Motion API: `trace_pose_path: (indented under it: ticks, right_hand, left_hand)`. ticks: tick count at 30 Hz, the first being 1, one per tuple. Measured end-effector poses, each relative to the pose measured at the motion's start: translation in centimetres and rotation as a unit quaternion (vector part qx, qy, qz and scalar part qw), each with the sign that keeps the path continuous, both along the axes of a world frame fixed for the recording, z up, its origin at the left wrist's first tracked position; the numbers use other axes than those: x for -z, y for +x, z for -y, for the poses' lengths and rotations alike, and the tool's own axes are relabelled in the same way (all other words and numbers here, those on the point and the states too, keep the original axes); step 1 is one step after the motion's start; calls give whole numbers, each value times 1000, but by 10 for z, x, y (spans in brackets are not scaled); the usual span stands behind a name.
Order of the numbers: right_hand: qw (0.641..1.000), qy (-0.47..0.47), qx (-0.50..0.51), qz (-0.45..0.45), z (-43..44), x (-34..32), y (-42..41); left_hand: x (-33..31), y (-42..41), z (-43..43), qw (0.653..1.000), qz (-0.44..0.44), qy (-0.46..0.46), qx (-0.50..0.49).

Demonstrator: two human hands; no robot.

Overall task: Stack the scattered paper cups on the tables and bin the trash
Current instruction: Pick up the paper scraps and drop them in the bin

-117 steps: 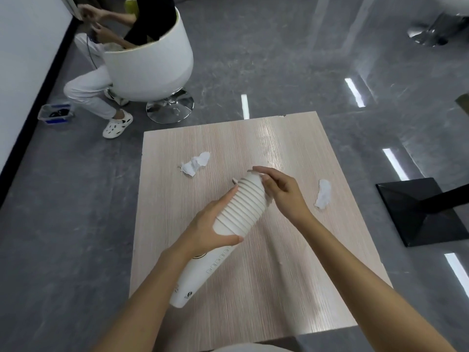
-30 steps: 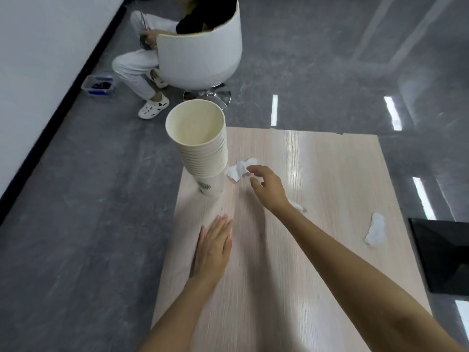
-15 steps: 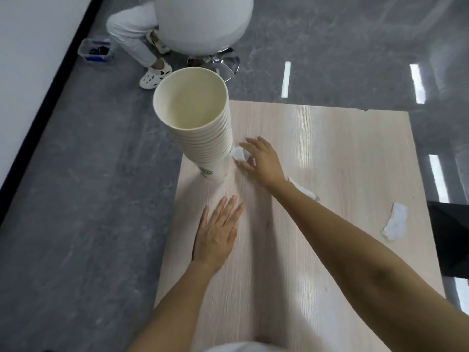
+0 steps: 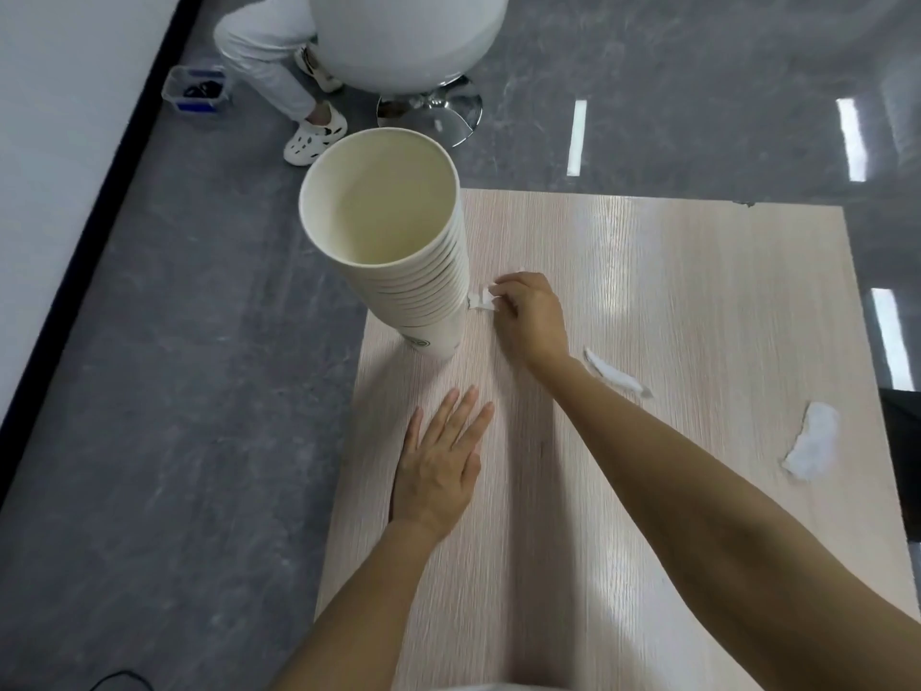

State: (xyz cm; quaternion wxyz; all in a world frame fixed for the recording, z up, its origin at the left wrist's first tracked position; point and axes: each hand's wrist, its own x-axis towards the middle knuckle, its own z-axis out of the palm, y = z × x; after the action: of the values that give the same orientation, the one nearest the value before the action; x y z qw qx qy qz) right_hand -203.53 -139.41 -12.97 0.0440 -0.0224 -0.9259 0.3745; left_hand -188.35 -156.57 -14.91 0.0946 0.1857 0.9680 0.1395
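A tall stack of white paper cups (image 4: pixel 398 251) stands upright near the far left edge of the light wooden table (image 4: pixel 697 271). Just right of its base, my right hand (image 4: pixel 531 316) has its fingers curled on a crumpled white tissue (image 4: pixel 481 299). My left hand (image 4: pixel 441 466) lies flat on the table, fingers spread, holding nothing. Two more white tissue scraps lie on the table: a thin one (image 4: pixel 615 379) beside my right forearm and a bigger one (image 4: pixel 812 441) near the right edge.
A person in white trousers (image 4: pixel 264 67) sits on a white swivel chair (image 4: pixel 408 37) beyond the table. A small clear box (image 4: pixel 197 89) sits on the grey floor by the wall. A dark object (image 4: pixel 904 441) shows at the table's right edge.
The cup stack went from my hands to standing on the table. In the last half second, my right hand's fingers have closed over the tissue by the stack. My left hand stays flat.
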Motion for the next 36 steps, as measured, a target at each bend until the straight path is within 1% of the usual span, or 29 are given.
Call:
trace_pose_path:
  ticks: [4,9,13,17,22,27,30,33,36]
  right_hand:
    - [1000,2,20,4,-8,-11,-1]
    - [999,-18,38,-11,-23,-25,16]
    - [998,-29,49,-7,-37,-38,41]
    - [995,-46,85,-20,-56,-49,78]
    - [985,-78,153,-12,-75,-63,126]
    - [976,-74,204,-34,-87,-70,178]
    - [969,-75,235,-27,-97,-69,206]
    - [959,-97,264,-19,-109,-68,229]
    - [954,-96,282,-24,-121,-69,248]
  left_hand:
    - [0,0,0,1000,-3,-7,0]
    - [0,0,2,1000,-7,-16,5]
    - [-1,0,1,999,-16,-26,13]
    - [-2,0,0,1000,-9,-22,20]
    - [-18,1,-12,999,34,28,4]
    - [-26,9,-21,996,16,89,3]
    - [-28,13,-30,994,12,105,22]
    - [-33,17,-41,992,11,119,40]
    - [-38,17,-57,988,20,151,39]
